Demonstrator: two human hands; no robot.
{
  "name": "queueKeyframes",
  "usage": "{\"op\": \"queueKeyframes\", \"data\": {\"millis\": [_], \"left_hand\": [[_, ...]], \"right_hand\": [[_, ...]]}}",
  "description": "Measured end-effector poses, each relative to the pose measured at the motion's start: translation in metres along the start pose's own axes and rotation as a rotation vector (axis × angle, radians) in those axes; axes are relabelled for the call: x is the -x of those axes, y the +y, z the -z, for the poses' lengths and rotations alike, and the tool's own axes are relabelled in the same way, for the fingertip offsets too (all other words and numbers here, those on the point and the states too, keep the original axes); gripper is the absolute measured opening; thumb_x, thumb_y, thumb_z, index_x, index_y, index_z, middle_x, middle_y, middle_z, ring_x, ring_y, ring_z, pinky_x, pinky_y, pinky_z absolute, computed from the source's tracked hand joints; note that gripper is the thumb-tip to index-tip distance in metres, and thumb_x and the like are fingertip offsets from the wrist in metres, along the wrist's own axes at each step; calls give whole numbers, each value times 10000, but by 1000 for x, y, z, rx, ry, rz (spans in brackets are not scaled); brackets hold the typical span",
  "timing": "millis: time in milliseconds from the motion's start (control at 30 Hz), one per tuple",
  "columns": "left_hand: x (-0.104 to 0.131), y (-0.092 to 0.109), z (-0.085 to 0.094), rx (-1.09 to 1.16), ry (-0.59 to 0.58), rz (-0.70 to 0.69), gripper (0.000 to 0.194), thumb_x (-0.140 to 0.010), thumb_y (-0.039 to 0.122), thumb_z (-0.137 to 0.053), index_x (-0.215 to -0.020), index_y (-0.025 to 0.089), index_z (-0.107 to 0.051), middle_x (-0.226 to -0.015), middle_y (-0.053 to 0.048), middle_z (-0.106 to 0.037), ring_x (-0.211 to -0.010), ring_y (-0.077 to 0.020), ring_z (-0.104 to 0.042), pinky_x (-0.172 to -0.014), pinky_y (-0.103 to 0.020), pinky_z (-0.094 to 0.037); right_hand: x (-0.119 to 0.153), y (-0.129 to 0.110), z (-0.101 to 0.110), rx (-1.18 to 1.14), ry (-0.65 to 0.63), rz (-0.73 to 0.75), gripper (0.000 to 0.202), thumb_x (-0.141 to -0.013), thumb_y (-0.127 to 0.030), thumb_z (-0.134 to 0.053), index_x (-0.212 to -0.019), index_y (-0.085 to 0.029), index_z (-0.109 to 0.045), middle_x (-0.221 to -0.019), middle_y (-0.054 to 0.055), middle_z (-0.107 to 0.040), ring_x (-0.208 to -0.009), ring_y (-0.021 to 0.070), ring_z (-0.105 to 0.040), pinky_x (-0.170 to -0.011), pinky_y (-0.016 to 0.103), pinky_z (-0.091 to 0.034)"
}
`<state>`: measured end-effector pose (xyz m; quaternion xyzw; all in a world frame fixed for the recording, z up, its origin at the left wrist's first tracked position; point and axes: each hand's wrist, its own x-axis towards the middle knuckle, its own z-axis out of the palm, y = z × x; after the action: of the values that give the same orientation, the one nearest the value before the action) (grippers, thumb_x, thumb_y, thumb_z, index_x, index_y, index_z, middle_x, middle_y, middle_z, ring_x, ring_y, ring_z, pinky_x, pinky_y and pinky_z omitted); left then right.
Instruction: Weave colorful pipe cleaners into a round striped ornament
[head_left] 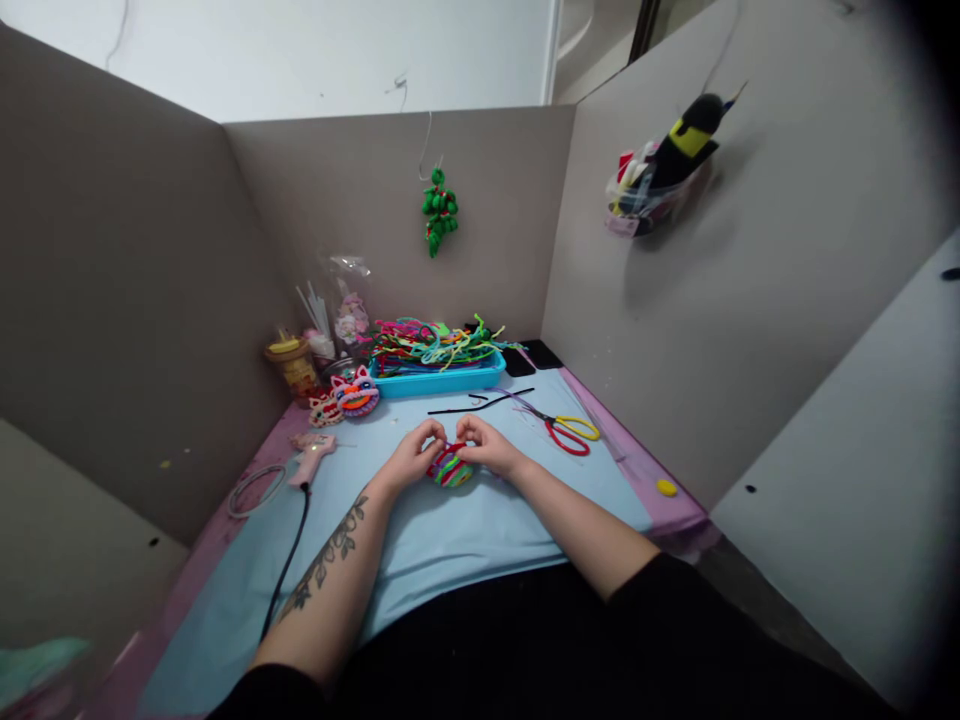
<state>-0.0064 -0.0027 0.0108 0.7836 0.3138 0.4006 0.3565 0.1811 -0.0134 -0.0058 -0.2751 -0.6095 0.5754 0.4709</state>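
Note:
A small round craft piece (451, 470) in red, green and purple stripes is held low over the blue cloth, near the middle of the table. My left hand (414, 452) pinches its upper left edge with bent fingers. On the upper right edge, my right hand (486, 443) grips it between thumb and fingers. Both hands are close together, and the fingertips partly cover the piece's top. Just beyond them lies a black pipe cleaner (491, 402). Scissors (568, 432) with one red and one yellow handle rest open to the right.
A blue tray (442, 381) of colourful pipe cleaners stands at the back. Two finished animal-face pieces (355, 392) sit left of it. A pink glue gun (310, 458) with a black cable lies at left. Grey partitions (495, 220) enclose the table.

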Motion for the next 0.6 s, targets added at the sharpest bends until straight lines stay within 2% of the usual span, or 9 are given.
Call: {"op": "queueKeyframes", "data": {"millis": [167,233,300,433,533,600], "left_hand": [[2,3,2,161,94,123,242,-776,392,-577,-852,186,-475,-556,75,-398,-504,-83,-393,-534,-207,-341],[2,4,5,100,118,131,263,-740,397,-622,-828,176,-511,-520,80,-388,-464,-72,-355,-488,-198,-293],[2,7,9,-16,133,120,256,-725,400,-636,-778,157,-575,-529,51,-460,-476,-77,-380,-481,-204,-289],[0,9,16,-167,58,111,264,-732,399,-608,-687,144,-659,-636,-28,-624,-593,-130,-516,-576,-241,-387],[-1,5,19,-195,-33,138,275,-737,396,-594,-660,143,-667,-635,-33,-634,-619,-146,-542,-617,-255,-415],[-1,3,19,-200,-54,148,289,-757,399,-569,-670,141,-665,-649,-33,-634,-640,-150,-548,-634,-260,-427]], "right_hand": [[1,1,2,-39,2,-7,317,-596,-192,-677,-823,-203,-457,-694,-60,-505,-611,87,-464,-584,202,-340],[1,1,3,-40,5,8,308,-596,-180,-672,-816,-202,-458,-693,-61,-509,-615,86,-468,-591,202,-344],[1,1,4,-37,25,23,295,-601,-173,-663,-810,-203,-458,-684,-63,-507,-604,85,-467,-587,203,-344],[-1,1,6,-24,133,47,280,-609,-161,-635,-809,-209,-445,-647,-74,-497,-563,84,-462,-568,209,-341],[-3,2,7,-21,201,58,287,-601,-147,-620,-812,-212,-437,-623,-82,-490,-533,78,-450,-561,211,-339],[-4,3,6,-8,210,59,290,-600,-152,-616,-825,-213,-441,-623,-82,-493,-531,80,-453,-561,215,-342]]}}
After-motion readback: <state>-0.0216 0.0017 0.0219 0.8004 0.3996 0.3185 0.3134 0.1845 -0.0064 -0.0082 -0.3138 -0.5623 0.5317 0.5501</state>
